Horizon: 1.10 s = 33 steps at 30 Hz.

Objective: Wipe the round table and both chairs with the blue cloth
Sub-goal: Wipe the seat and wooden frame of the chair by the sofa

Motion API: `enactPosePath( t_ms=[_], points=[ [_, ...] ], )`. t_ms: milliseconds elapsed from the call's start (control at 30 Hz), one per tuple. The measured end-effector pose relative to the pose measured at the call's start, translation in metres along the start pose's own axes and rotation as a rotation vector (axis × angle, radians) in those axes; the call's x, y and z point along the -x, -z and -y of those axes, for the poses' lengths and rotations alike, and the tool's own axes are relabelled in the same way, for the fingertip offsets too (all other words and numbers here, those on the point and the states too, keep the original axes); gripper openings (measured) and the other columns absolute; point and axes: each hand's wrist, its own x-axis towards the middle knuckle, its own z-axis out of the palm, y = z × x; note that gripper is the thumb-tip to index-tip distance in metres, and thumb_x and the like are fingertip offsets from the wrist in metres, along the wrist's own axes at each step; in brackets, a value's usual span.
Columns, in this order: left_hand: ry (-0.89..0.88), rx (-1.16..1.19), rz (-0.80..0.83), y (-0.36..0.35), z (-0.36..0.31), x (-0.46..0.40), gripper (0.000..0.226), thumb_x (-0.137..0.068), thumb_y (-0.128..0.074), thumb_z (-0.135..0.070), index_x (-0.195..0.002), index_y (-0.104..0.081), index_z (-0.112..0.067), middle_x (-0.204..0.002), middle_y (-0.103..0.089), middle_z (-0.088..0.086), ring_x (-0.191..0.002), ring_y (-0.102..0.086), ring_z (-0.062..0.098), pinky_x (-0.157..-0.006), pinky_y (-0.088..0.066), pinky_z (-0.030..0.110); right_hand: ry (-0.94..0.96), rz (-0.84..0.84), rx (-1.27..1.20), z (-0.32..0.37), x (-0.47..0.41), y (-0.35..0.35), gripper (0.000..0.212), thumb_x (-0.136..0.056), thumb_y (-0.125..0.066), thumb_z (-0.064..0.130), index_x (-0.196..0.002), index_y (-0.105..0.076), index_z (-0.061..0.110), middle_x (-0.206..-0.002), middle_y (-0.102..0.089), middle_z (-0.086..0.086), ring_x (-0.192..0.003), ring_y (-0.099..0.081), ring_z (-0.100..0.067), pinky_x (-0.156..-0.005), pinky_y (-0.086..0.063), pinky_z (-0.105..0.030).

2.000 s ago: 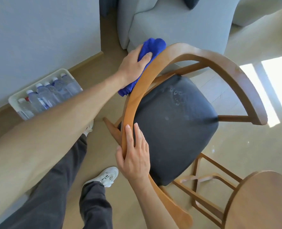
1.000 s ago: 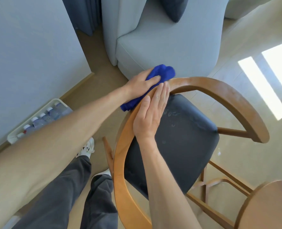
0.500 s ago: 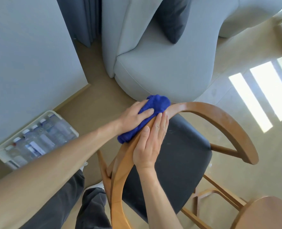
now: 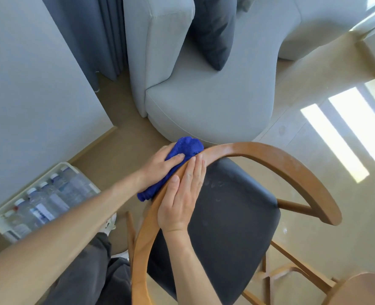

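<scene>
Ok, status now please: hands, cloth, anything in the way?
Left hand presses cloth on chair rail. Right hand flat on rail. Nothing in the way.

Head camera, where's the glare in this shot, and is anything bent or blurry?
Head view: sun lays bright, blown-out bars on the glossy floor at right; wide-angle distortion bows the wall and curtain; the bottles in the white crate look soft; the blue cloth under the left hand and the chair's backrest rail are sharp.
</scene>
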Motion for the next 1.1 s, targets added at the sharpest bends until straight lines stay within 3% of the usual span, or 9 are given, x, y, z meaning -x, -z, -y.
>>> enactPosePath(
  t_ms=[100, 233, 400, 500, 600, 700, 867, 1000, 1100],
  points=[
    [-0.005, -0.028, 0.096, -0.004, -0.016, -0.028, 0.025, -0.095, -0.053, -0.031, -0.118, -0.058, -0.039, -0.120, -0.065, -0.013, -0.113, -0.057, 0.002, -0.102, -0.041, 0.029, 0.002, -0.005, -0.006, -0.001, -0.001, 0.000, 0.054, -0.100, -0.026, 0.024, -0.149, -0.023, 0.001, -0.160, -0.017, -0.010, -0.150, -0.010, -0.022, -0.122, -0.008, -0.033],
    [0.016, -0.085, 0.219, -0.013, -0.037, -0.065, 0.026, -0.097, -0.054, -0.025, -0.113, -0.057, -0.045, -0.115, -0.065, -0.022, -0.108, -0.059, -0.005, -0.095, -0.041, 0.019, -0.007, -0.008, -0.018, 0.000, -0.003, 0.000, 0.054, -0.100, -0.030, 0.024, -0.149, -0.022, 0.004, -0.161, -0.016, -0.009, -0.150, -0.011, -0.024, -0.122, -0.009, -0.034],
    [0.023, -0.261, 0.395, -0.042, -0.058, -0.121, 0.025, -0.098, -0.053, -0.026, -0.122, -0.060, -0.022, -0.115, -0.067, -0.007, -0.104, -0.062, 0.007, -0.090, -0.046, 0.018, -0.016, 0.015, -0.041, 0.003, -0.003, 0.005, 0.062, -0.098, -0.037, 0.035, -0.150, -0.025, 0.004, -0.162, -0.014, -0.007, -0.149, -0.012, -0.029, -0.121, -0.013, -0.039],
    [0.010, -0.380, 0.483, -0.065, -0.069, -0.151, 0.011, -0.098, -0.052, -0.029, -0.106, -0.059, -0.028, -0.101, -0.065, -0.010, -0.089, -0.060, 0.006, -0.080, -0.044, 0.014, -0.023, 0.029, -0.003, 0.005, -0.003, 0.008, 0.067, -0.093, -0.044, 0.036, -0.148, -0.028, -0.001, -0.160, -0.018, -0.012, -0.148, -0.016, -0.032, -0.118, -0.020, -0.047],
    [-0.040, -0.498, 0.534, -0.088, -0.082, -0.174, 0.011, -0.097, -0.051, -0.032, -0.087, -0.055, -0.036, -0.090, -0.060, -0.014, -0.080, -0.056, 0.004, -0.065, -0.038, 0.004, -0.039, 0.104, -0.040, 0.004, -0.006, 0.019, 0.073, -0.092, -0.047, 0.039, -0.153, -0.021, 0.009, -0.162, -0.014, -0.005, -0.149, -0.011, -0.028, -0.118, -0.014, -0.048],
    [-0.044, -0.561, 0.595, -0.107, -0.087, -0.190, 0.011, -0.096, -0.051, -0.035, -0.095, -0.057, -0.027, -0.099, -0.061, -0.002, -0.087, -0.057, 0.014, -0.071, -0.041, 0.016, -0.089, 0.061, -0.047, -0.016, -0.027, 0.044, 0.064, -0.098, -0.041, 0.037, -0.153, -0.020, 0.014, -0.162, -0.013, -0.001, -0.150, -0.010, -0.024, -0.118, -0.010, -0.046],
    [-0.035, -0.606, 0.587, -0.116, -0.085, -0.198, 0.038, -0.097, -0.048, -0.042, -0.134, -0.048, -0.033, -0.125, -0.053, -0.010, -0.109, -0.050, 0.010, -0.089, -0.034, 0.024, -0.374, -0.142, 0.227, -0.092, -0.115, 0.097, 0.057, -0.101, -0.034, 0.030, -0.153, -0.017, 0.014, -0.162, -0.005, 0.002, -0.150, 0.001, -0.012, -0.121, -0.011, -0.048],
    [-0.021, -0.613, 0.569, -0.114, -0.077, -0.198, 0.036, -0.096, -0.047, -0.047, -0.131, -0.048, -0.038, -0.127, -0.055, -0.006, -0.114, -0.052, 0.014, -0.101, -0.039, 0.034, -0.484, -0.095, 0.544, -0.149, -0.156, 0.120, 0.057, -0.103, -0.030, 0.033, -0.155, -0.011, 0.016, -0.163, 0.002, -0.003, -0.150, 0.007, -0.018, -0.121, 0.000, -0.046],
    [-0.022, -0.588, 0.564, -0.115, -0.075, -0.200, 0.030, -0.096, -0.048, -0.045, -0.126, -0.051, -0.041, -0.121, -0.058, -0.013, -0.110, -0.055, 0.008, -0.092, -0.040, 0.025, -0.555, -0.036, 0.638, -0.172, -0.160, 0.124, 0.059, -0.104, -0.020, 0.041, -0.155, -0.002, 0.019, -0.163, 0.008, -0.004, -0.149, 0.012, -0.019, -0.120, 0.005, -0.046]
  ],
)
